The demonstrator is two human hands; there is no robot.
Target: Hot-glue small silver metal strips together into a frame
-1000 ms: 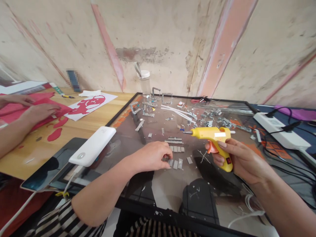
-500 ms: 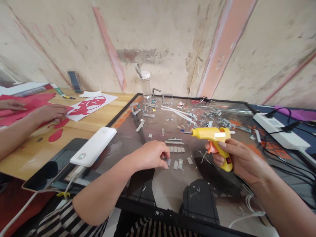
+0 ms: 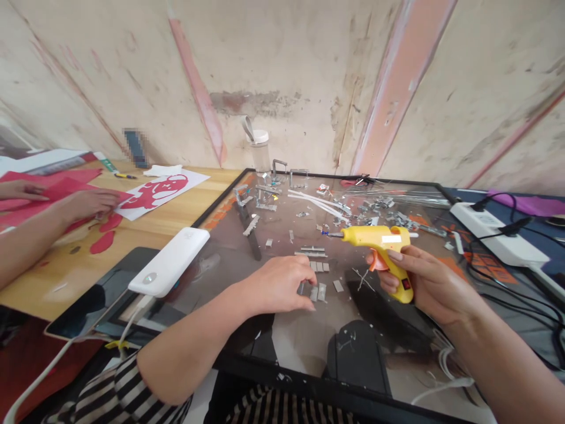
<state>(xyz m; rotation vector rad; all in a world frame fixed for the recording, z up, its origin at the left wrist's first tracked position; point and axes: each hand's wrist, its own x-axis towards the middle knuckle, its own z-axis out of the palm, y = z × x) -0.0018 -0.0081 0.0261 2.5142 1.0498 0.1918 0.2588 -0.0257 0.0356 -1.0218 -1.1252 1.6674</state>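
Right hand (image 3: 435, 288): we had its fingers clamped around the handle of the yellow glue gun (image 3: 371, 237), nozzle pointing left above the tabletop (image 3: 229, 235).
Left hand (image 3: 280, 285): left of the glue gun, we held thumb and forefinger apart; we could not tell whether they touched anything.
Small grey pieces (image 3: 322, 292): we saw them beside those fingers, left of the glue gun and nearer us.
White power strip (image 3: 498, 237): we saw it right of the glue gun.
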